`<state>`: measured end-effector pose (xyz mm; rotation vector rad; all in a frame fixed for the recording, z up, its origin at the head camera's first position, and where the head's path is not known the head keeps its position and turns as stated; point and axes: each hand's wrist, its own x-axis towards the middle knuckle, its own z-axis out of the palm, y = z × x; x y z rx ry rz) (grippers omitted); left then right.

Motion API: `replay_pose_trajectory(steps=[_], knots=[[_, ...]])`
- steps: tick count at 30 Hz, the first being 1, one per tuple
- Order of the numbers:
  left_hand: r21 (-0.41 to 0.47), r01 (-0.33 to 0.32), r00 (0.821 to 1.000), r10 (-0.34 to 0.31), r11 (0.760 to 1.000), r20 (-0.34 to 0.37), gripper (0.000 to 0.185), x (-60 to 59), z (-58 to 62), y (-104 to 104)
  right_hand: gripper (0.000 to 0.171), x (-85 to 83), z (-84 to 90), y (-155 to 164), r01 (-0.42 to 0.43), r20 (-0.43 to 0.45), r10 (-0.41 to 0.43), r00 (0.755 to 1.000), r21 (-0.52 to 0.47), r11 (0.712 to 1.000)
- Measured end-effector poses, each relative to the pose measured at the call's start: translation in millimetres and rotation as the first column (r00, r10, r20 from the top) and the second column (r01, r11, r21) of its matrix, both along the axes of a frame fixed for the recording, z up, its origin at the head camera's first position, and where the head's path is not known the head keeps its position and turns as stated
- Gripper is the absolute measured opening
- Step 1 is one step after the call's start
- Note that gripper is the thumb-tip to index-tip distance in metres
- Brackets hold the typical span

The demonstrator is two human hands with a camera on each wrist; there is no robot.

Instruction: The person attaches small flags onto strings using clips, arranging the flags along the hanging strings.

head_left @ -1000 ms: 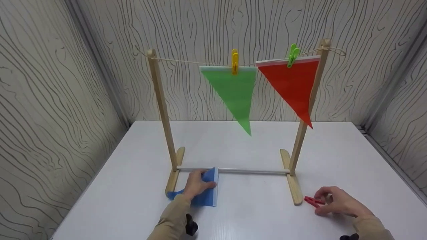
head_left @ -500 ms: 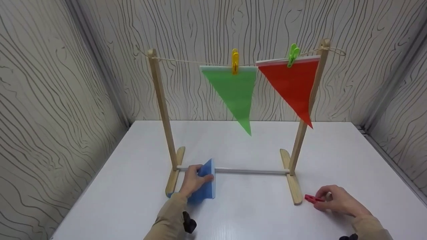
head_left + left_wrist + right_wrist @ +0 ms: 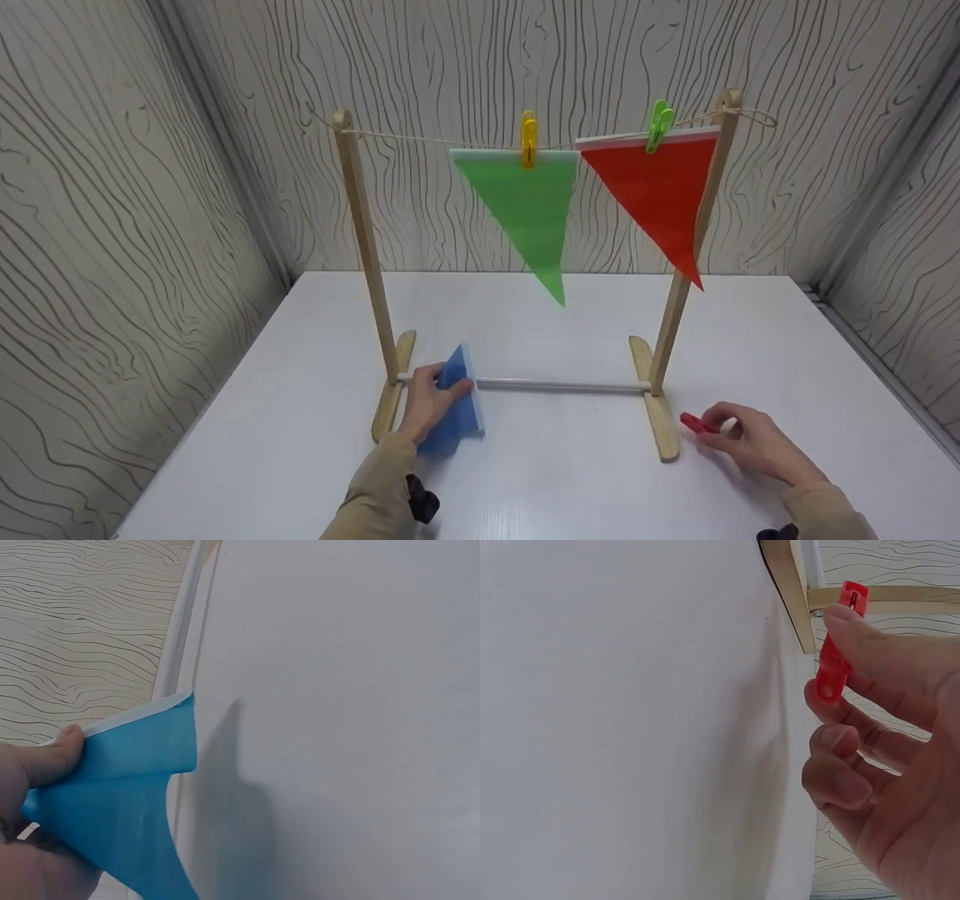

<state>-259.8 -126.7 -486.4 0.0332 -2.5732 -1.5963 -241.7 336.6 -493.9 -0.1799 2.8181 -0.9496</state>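
Note:
My left hand [image 3: 429, 401] pinches a blue pennant [image 3: 463, 409] near its white top edge, thumb on one face and fingers behind. In the left wrist view the pennant [image 3: 135, 795] is creased and hangs above the table, its shadow beside it. At the right, my right hand [image 3: 761, 442] holds a red clothespin [image 3: 697, 424] between thumb and fingers, beside the right foot of a wooden stand. The right wrist view shows the clothespin [image 3: 832, 675] under the thumb, with the other fingers curled loosely below.
A string [image 3: 412, 138] runs between the stand's left post [image 3: 364, 240] and right post [image 3: 712, 187]. From it hang a green pennant [image 3: 525, 202] under a yellow clothespin [image 3: 529, 139] and a red pennant [image 3: 664, 187] under a green clothespin [image 3: 660, 126]. A white rod [image 3: 562, 385] joins the feet.
My left hand has lifted the blue pennant and shifted it slightly left and away from me. My right hand has raised the red clothespin a little, and its handles are now closer together.

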Motion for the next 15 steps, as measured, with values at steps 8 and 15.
replay_pose_trajectory(steps=[8,15], knots=[[0.08,-0.049,0.998,0.051,0.996,-0.022,0.043,-2.3,5.5,-3.2,0.027,-0.7,2.6,-7.1,-0.016,-0.096,0.015,0.995,-0.006,1.0],[0.153,-0.083,0.995,0.09,0.985,-0.04,0.042,-6.1,11.4,-6.8,0.025,-1.4,3.4,-13.1,-0.015,-0.219,0.009,0.976,-0.028,0.999]])
